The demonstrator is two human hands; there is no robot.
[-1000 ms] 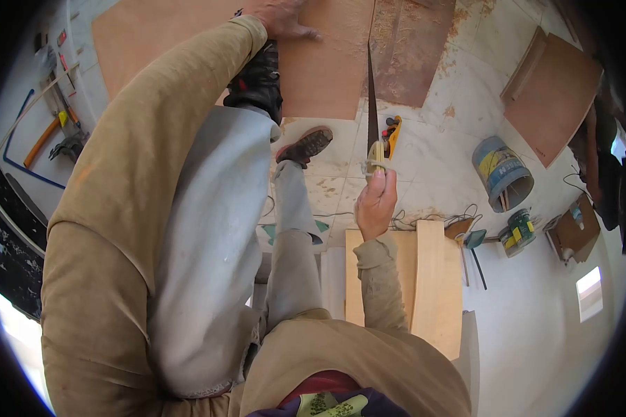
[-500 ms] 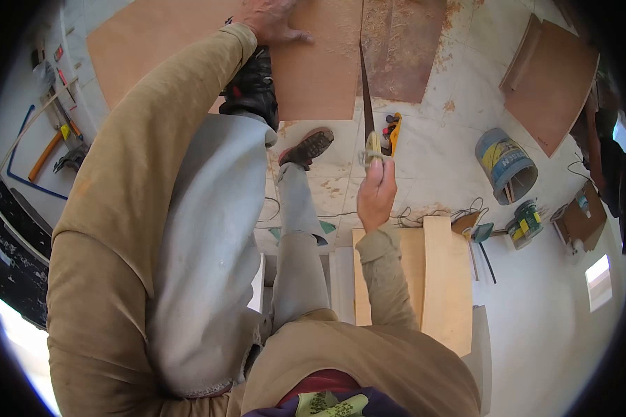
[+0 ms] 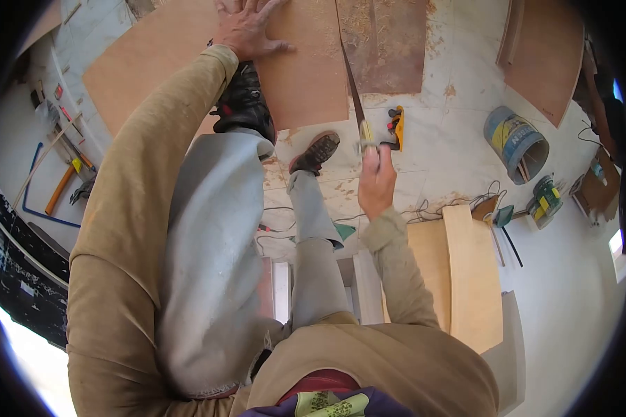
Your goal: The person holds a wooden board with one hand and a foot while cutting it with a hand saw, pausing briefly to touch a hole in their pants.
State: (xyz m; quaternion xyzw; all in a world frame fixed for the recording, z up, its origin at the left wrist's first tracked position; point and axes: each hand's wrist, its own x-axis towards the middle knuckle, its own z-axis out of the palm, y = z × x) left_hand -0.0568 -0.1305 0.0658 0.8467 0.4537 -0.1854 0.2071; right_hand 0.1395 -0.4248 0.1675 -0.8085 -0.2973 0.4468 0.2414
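Note:
My left hand [image 3: 249, 29] presses flat on a brown wooden board [image 3: 302, 87], its fingers spread. Just below it, my black shoe [image 3: 247, 104] also rests on this board. In my right hand [image 3: 377, 182], closed fingers grip the pale handle of a handsaw [image 3: 353, 87]. The saw's dark, narrow blade runs up and away along the board's right edge, where a darker sheet [image 3: 396, 66] strewn with shavings begins. Where the teeth meet the wood is too fine to make out. A yellow hand plane [image 3: 398, 131] lies on the floor right beside the saw handle.
A blue-grey bucket [image 3: 511, 142] lies tipped at the right, near a green tin [image 3: 546, 201]. Another brown panel [image 3: 544, 62] lies at upper right. Cables [image 3: 424, 212] trail across the tiles above pale boards [image 3: 466, 278]. An orange-handled hammer [image 3: 60, 189] is at left.
The view has shifted, bringing more of my spread left hand into sight. My right hand and the saw have moved slightly relative to the plane, which now shows apart from the handle.

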